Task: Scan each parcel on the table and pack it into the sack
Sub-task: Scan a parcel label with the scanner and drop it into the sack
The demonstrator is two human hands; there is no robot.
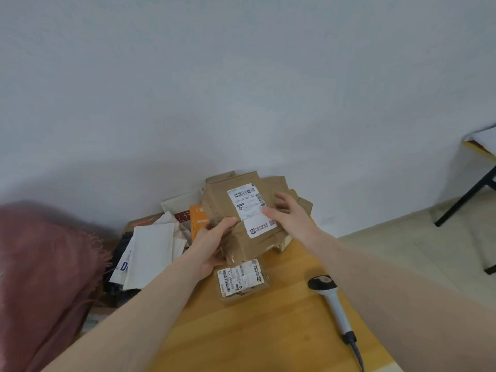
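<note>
2 hands are busy over the far end of the desk [241, 331]. The left hand [212, 245] grasps the near-left corner of a brown taped parcel [239, 226], thumb curled over its top face, and holds it lifted and tilted so the white shipping label [248, 208] faces up. The right hand [285, 212] lies on the parcel's right side with fingers spread and fairly straight, steadying rather than clutching it.

Below it, 1 smaller labelled parcel [243, 280] lies flat on the desk, and more brown parcels [279, 183] are stacked behind, against the wall at the far edge. The scanner [332, 302] rests unheld near the right edge, cable trailing toward the near corner.

Off the left edge, a heap of white mailers and boxes [153, 242] sits lower down; whether that is the sack I cannot tell.

By my reckoning the job is well short of finished: this parcel looks yet to be scanned, and several wait.
</note>
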